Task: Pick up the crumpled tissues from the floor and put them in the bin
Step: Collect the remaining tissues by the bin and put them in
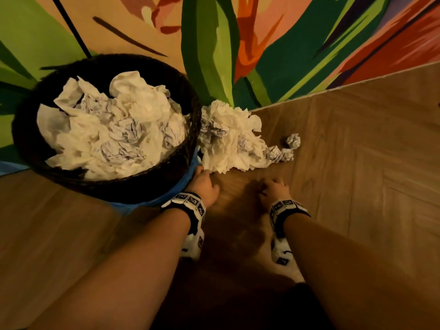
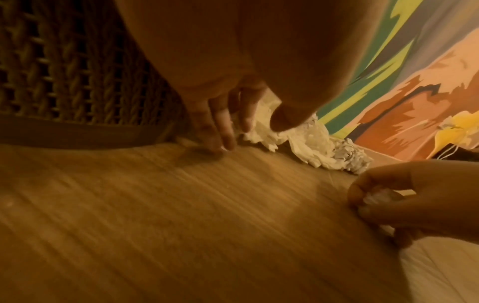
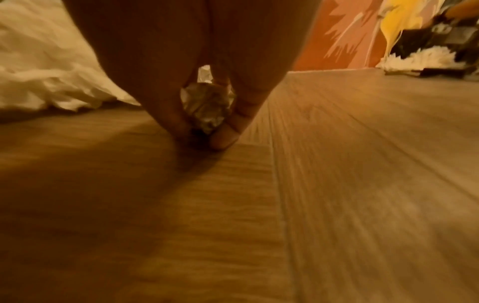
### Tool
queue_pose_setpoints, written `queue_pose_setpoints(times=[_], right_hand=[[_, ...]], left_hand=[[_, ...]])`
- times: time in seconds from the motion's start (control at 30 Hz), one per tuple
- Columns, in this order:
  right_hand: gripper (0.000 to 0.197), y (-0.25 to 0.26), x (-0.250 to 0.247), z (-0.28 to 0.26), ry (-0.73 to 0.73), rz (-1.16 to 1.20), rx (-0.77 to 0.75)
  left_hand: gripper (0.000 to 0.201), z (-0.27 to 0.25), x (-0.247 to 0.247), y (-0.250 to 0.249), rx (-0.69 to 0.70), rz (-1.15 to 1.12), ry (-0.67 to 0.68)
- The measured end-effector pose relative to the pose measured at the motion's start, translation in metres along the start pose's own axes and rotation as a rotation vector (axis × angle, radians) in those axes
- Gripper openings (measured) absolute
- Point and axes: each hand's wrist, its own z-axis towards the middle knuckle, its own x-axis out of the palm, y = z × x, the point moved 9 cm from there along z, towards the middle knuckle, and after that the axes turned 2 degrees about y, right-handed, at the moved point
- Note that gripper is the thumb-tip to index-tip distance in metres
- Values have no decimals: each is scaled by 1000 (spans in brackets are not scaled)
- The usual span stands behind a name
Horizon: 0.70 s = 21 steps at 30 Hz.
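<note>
- The bin (image 1: 188, 96), dark woven wicker on the left, is stuffed with white crumpled tissues.
- Just right of it, a heap of crumpled tissues (image 1: 228, 139) lies on the wood floor (image 1: 357, 175) against the painted wall (image 1: 297, 44).
- Left hand (image 1: 204, 184) reaches into the heap's edge, fingers fairly straight, not clearly gripping anything.
- Right hand (image 1: 273, 188) pinches a small tissue ball (image 3: 204, 106) right at floor level.
</note>
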Motion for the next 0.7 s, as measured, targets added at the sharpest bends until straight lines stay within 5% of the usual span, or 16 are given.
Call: queue_pose_setpoints(times=[0.1, 0.23, 0.3, 0.47, 0.57, 0.7], right_hand=[[19, 10, 3, -2, -1, 229, 7], [2, 39, -14, -4, -23, 649, 35], [17, 61, -26, -3, -63, 748, -9], [60, 101, -33, -5, -100, 574, 4], [43, 106, -24, -5, -105, 415, 24], [15, 106, -30, -4, -189, 486, -23]], left_hand=[[11, -10, 2, -7, 69, -112, -57], [31, -22, 31, -8, 120, -151, 49], [19, -25, 43, -10, 130, -98, 117], [24, -32, 62, -10, 182, 161, 277], [23, -40, 77, -10, 231, 228, 404], [15, -34, 61, 3, 149, 84, 279]])
